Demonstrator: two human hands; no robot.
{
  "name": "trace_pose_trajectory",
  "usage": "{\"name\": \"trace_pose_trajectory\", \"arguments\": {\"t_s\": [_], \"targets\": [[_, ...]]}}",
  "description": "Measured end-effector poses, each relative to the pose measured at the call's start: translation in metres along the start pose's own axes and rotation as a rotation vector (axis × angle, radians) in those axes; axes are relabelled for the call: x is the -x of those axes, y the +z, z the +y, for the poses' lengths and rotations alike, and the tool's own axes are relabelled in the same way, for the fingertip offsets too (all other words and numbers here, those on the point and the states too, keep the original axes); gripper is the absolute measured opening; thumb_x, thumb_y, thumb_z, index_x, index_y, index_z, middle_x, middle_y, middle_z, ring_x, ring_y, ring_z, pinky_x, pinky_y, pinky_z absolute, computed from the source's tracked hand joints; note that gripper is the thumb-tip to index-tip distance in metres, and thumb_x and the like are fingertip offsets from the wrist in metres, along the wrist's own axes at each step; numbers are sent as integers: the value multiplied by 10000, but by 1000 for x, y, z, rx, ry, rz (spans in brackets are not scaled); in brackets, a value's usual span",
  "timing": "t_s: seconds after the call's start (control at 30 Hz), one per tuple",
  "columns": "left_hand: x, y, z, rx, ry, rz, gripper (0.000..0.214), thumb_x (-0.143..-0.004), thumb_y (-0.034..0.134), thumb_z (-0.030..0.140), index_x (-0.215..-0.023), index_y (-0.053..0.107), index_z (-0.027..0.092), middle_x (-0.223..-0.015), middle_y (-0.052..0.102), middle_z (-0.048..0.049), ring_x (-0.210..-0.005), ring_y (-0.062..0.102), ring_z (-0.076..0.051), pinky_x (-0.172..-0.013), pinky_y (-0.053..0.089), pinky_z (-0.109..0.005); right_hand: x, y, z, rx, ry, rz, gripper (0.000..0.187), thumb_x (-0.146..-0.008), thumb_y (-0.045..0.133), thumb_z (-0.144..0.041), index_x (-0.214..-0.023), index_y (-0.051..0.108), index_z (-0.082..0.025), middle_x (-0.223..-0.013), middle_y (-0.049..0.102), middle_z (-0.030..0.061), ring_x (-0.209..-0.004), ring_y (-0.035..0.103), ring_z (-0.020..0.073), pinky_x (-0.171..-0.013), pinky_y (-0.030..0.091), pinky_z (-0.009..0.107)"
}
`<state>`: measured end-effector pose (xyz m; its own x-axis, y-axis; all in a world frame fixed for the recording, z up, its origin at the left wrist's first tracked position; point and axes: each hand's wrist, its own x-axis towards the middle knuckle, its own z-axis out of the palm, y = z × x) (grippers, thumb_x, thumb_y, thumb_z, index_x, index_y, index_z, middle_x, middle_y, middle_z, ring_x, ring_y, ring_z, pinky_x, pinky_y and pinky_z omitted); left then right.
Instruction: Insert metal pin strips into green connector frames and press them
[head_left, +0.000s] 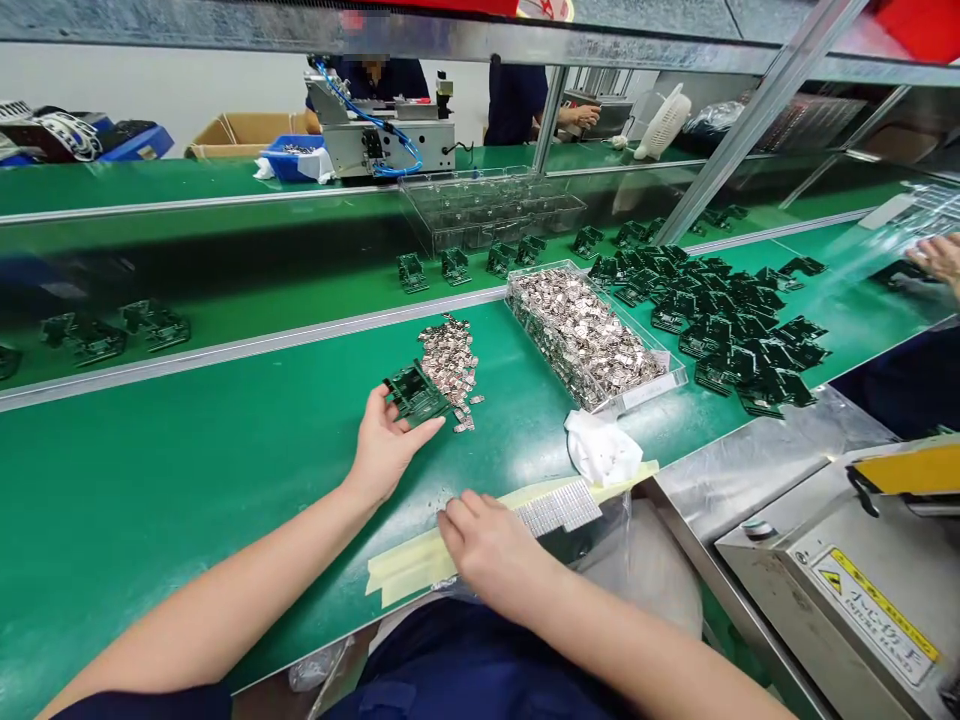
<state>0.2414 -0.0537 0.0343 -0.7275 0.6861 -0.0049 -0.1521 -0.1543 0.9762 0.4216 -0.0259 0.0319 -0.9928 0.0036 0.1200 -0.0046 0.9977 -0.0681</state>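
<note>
My left hand (386,445) grips a small dark green circuit board (415,392) flat on the green bench, right beside a loose heap of small metal clips (450,365). Nearer to me, my right hand (487,545) rests palm down with curled fingers on a strip of beige tape (420,565) at the bench's front edge. Whether it pinches anything is hidden. A silver gridded patch (559,507) lies just right of that hand.
A clear tray (679,375) full of metal clips stands to the right, with a crumpled white cloth (602,447) before it. Many green boards (739,335) are piled at right. A grey machine (847,570) sits lower right. Another person's hand (937,258) shows far right.
</note>
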Motion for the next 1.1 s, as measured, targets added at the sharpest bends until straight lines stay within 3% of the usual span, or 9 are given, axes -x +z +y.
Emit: {"name": "trace_pose_trajectory", "arguments": {"t_s": [0.2,0.37,0.47,0.6,0.7,0.83,0.9,1.0,1.1], "targets": [[14,40,-8,114,-54,-158,627,-607,856,230,-1068,431,228,-1125,665,-58,-954,711,-186,-918,561,-350,25,15,-27,-27,-69,186,263,-944,443,-104,-1115,624,-21,-1054,638,169,-899,554,251,-699,457,362],[21,44,-25,111,-95,-198,613,-602,856,220,-1032,419,225,-1093,673,-47,-911,719,-175,-884,577,-341,37,25,-24,-61,-97,348,258,-970,470,-158,-1153,615,-47,-1128,652,154,-998,563,240,-750,453,354],[23,40,-31,126,-113,-252,605,-623,846,227,-1049,416,224,-1069,686,-48,-940,716,-184,-910,568,-362,38,30,-23,-102,-124,392,205,-962,481,-138,-1080,640,-86,-1023,676,125,-934,578,209,-708,455,335],[25,38,-33,147,-80,-310,636,-657,828,239,-1145,420,234,-1082,674,-46,-953,707,-177,-919,562,-354,40,28,-26,-192,-99,487,127,-927,556,-159,-999,659,-145,-735,625,31,-660,531,167,-563,434,292],[27,36,-34,161,-45,-357,630,-687,811,243,-1184,425,254,-1060,661,-39,-951,699,-173,-875,576,-327,48,16,-22,-394,90,647,172,-919,545,-126,-1045,656,-160,-699,623,23,-589,515,153,-531,449,273],[34,36,-32,150,-33,-417,596,-705,802,259,-1186,449,273,-1068,645,-43,-922,693,-177,-828,583,-320,59,-6,-4,-716,729,778,150,-921,569,-180,-1021,679,-196,-809,709,51,-687,654,169,-628,550,284],[38,36,-30,140,-26,-440,573,-720,792,251,-1188,464,280,-1070,638,-39,-904,684,-168,-817,579,-312,57,-13,6,-870,911,798,159,-921,583,-266,-1007,699,-200,-793,723,54,-669,673,179,-617,571,296],[44,37,-26,140,-12,-490,531,-754,763,221,-1194,476,294,-1011,632,-16,-835,666,-133,-787,571,-275,47,-16,16,-965,932,823,151,-878,632,-313,-927,727,-207,-782,708,57,-681,661,184,-613,566,307],[47,37,-23,143,5,-535,479,-796,720,198,-1197,483,308,-950,614,5,-763,637,-95,-776,558,-239,32,-13,20,-854,903,890,107,-831,667,-297,-811,726,-210,-933,659,82,-867,636,205,-717,546,326]]}}
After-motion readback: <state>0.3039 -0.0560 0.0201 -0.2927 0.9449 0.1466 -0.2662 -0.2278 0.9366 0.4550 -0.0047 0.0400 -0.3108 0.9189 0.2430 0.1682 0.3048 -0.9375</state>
